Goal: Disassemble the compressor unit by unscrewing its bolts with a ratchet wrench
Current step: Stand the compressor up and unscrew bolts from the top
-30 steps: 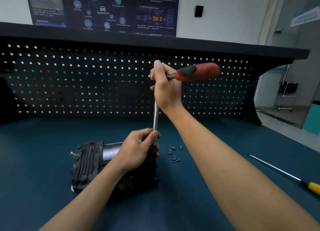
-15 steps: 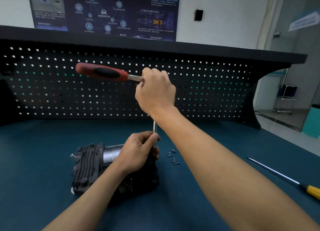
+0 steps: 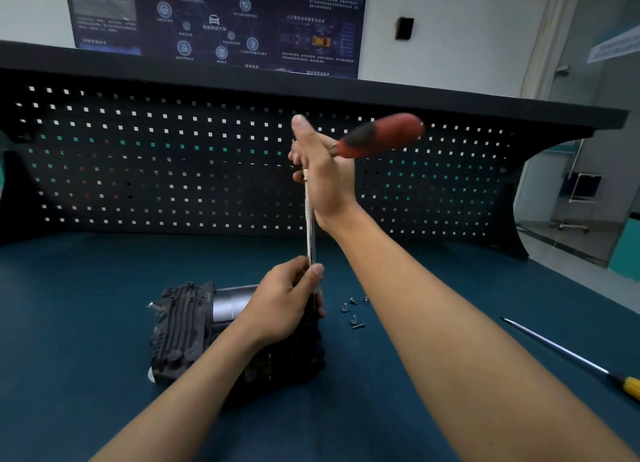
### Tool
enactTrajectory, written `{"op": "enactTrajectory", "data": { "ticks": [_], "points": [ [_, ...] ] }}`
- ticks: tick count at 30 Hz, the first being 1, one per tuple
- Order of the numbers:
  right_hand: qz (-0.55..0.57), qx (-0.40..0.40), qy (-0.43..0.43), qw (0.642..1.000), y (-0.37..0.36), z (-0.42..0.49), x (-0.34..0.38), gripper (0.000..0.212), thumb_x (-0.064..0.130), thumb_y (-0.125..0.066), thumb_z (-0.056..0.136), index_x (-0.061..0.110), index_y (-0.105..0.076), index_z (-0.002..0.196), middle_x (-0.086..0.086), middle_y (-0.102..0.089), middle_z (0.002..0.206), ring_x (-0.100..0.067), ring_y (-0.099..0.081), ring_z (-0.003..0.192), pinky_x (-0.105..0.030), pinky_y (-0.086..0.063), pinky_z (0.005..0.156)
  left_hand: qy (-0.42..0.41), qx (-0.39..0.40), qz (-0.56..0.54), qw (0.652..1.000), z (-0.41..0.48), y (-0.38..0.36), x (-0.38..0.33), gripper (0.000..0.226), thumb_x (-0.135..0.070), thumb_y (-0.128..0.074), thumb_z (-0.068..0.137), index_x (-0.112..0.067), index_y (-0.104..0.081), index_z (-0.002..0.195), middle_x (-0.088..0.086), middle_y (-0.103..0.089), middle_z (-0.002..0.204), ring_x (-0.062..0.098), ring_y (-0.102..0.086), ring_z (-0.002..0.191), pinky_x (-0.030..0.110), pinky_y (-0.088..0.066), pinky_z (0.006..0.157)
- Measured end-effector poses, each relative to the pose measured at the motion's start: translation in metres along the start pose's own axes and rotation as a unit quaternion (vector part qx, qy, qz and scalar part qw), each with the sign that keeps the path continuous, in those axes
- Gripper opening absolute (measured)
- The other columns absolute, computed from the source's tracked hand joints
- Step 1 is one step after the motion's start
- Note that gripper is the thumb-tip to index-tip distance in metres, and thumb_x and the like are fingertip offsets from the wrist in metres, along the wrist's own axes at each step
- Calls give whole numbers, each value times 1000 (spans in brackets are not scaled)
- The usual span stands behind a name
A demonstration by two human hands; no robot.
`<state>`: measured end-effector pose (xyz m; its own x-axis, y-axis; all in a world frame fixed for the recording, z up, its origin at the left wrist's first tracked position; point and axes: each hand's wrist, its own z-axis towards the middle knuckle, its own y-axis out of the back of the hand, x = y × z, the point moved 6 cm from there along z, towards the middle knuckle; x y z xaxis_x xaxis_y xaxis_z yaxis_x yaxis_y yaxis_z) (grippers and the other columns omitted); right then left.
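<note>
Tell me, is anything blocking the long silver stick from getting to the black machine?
Nothing visible does. The extension bar runs straight down from the ratchet wrench in the right hand into the left hand, which grips its lower end atop the compressor. That hand hides the tip. Loose bolts lie aside.

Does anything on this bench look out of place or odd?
Only small things: loose screws lie scattered on the mat right of the compressor, and a yellow-handled screwdriver lies alone at the right. Nothing looks damaged.
</note>
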<state>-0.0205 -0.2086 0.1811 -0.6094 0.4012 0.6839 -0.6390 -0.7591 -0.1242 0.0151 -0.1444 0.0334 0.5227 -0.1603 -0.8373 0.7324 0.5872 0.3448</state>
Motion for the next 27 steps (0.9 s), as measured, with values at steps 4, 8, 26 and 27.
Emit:
{"op": "enactTrajectory", "data": {
  "ticks": [4, 8, 26, 27],
  "points": [
    [156, 29, -96, 983, -1, 3, -9, 53, 48, -56, 89, 18, -38, 49, 1, -48, 62, -13, -58, 73, -27, -41, 61, 0, 4, -4, 1000, -2, -1, -3, 34, -31, -42, 105, -1, -54, 93, 11, -67, 71, 24, -71, 68, 30, -53, 66],
    [367, 101, -172, 909, -5, -1, -12, 57, 51, -52, 92, 17, -39, 47, 0, -47, 62, -18, -57, 77, -25, -38, 56, -2, 19, 11, 1000, -4, -3, -3, 33, -32, -39, 106, -7, -58, 94, 5, -68, 71, 26, -69, 71, 35, -53, 71],
    [53, 13, -67, 996, -1, -1, 0, 52, 31, -46, 103, 17, -52, 53, 2, -56, 67, -10, -59, 76, -28, -46, 58, 6, -8, 70, 997, -3, -1, -4, 42, -38, -39, 105, -7, -55, 83, 3, -73, 69, 6, -63, 58, 16, -46, 57],
    [1, 6, -39, 999, -2, -1, 2, 50, 29, -46, 103, 10, -53, 58, 0, -57, 68, -9, -58, 74, -27, -47, 57, 6, -9, 74, 997, -3, -1, -4, 42, -39, -39, 105, -7, -55, 83, 2, -73, 70, 6, -62, 58, 16, -46, 58]
  ]
}}
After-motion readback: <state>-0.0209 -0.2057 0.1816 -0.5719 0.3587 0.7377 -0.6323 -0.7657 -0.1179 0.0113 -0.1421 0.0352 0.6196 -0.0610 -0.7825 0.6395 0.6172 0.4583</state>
